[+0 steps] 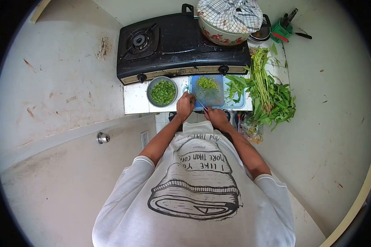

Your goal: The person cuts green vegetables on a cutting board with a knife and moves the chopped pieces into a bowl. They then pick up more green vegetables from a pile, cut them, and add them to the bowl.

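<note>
A stained, pale wall [70,53] rose left of the black stove [173,49], above a white counter [134,96]. There a bowl [150,99] held chopped greens [163,92], probably light and soft, best lifted by the rim. The left hand [185,107] had its fingers bunched beside the blue board [215,99]; whether they pinched anything, I couldn't tell. The knife [200,101] slanted at the board's near left corner, likely stiff, its handle (the sensible hold) wrapped in the right hand [217,117]. Further right, leafy stalks [272,96] looked limp and bruisable, easiest gathered by the stems.
</note>
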`<state>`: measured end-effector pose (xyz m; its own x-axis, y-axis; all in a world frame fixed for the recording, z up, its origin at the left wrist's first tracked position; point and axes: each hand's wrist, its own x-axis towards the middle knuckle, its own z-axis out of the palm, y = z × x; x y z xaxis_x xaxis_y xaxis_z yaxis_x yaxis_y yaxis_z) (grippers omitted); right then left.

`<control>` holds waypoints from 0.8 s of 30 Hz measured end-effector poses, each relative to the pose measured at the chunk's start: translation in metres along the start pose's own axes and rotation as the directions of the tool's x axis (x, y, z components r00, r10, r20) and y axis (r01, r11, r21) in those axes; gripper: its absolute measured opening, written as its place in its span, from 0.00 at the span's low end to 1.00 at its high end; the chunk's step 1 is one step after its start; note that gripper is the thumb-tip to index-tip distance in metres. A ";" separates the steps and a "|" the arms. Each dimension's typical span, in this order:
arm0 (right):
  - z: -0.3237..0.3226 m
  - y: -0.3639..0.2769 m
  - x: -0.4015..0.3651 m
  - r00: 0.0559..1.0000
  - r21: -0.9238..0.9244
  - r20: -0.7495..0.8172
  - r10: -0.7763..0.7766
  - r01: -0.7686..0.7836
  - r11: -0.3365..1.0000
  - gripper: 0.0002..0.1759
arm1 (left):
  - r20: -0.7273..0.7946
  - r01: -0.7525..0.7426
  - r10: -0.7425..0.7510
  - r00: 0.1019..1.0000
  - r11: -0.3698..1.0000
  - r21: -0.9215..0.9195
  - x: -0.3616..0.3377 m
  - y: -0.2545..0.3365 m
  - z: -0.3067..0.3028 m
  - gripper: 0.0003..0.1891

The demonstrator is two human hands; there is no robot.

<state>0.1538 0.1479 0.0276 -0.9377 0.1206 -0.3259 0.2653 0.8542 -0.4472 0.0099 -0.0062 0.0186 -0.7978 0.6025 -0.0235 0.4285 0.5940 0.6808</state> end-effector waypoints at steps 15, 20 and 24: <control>0.003 0.000 0.009 0.999 0.003 -0.010 0.048 -0.048 0.999 0.21 | 0.048 -0.144 0.146 0.988 0.989 -0.043 -0.005 -0.008 0.001 0.05; 0.002 0.002 0.008 0.996 0.005 -0.020 0.087 -0.086 0.996 0.21 | 0.044 -0.062 0.066 0.997 0.994 -0.091 -0.004 -0.010 0.004 0.04; 0.012 0.007 0.006 0.999 0.025 -0.035 0.031 -0.030 0.999 0.21 | 0.008 -0.041 0.043 0.999 0.985 -0.167 0.000 -0.013 0.007 0.03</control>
<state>0.1527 0.1484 0.0130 -0.9364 0.1641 -0.3103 0.2984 0.8375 -0.4578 0.0072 -0.0101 0.0040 -0.7754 0.6314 0.0000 0.3838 0.4713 0.7941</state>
